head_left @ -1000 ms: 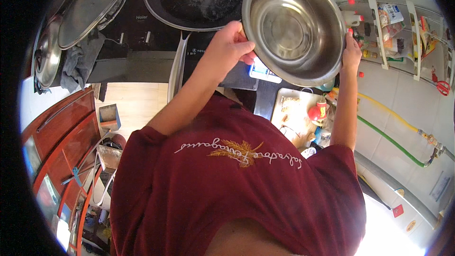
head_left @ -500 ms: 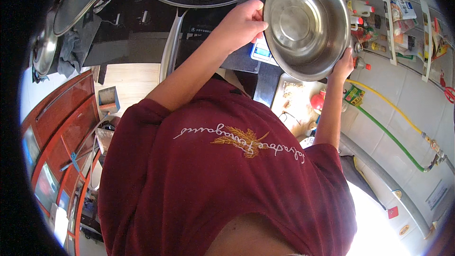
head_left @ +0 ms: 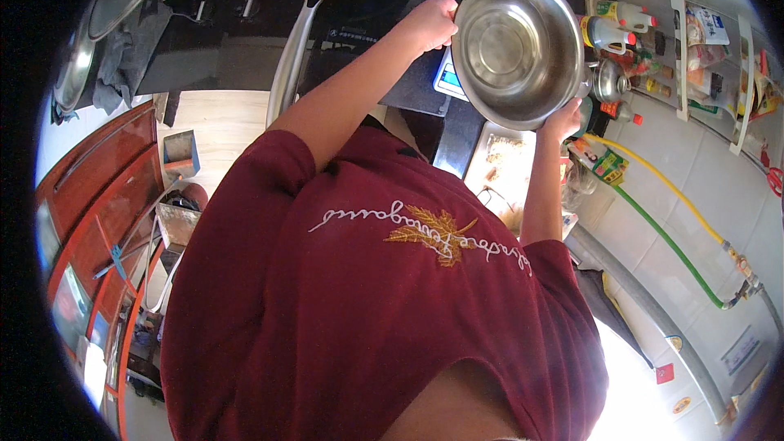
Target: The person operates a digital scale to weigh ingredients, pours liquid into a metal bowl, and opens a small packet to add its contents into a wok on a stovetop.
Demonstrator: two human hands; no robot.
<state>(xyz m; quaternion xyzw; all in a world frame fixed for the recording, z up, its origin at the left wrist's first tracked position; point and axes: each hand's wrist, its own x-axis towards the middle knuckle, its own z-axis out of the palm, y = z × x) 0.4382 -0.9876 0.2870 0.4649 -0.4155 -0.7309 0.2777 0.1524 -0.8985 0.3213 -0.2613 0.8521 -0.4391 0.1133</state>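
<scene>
Steel bowl [head_left: 516,47] held up, tilted toward camera, above dark worktop [head_left: 408,90]. Left hand [head_left: 430,22] fingers clamp left rim; right hand [head_left: 563,120] grips lower rim, steadying wide bowl. Inside looks empty.

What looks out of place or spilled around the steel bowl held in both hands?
Nothing stands out. The round stainless steel bowl looks empty and undented, held by its rim between the left hand and the right hand. No spill shows on the dark cooktop.
</scene>
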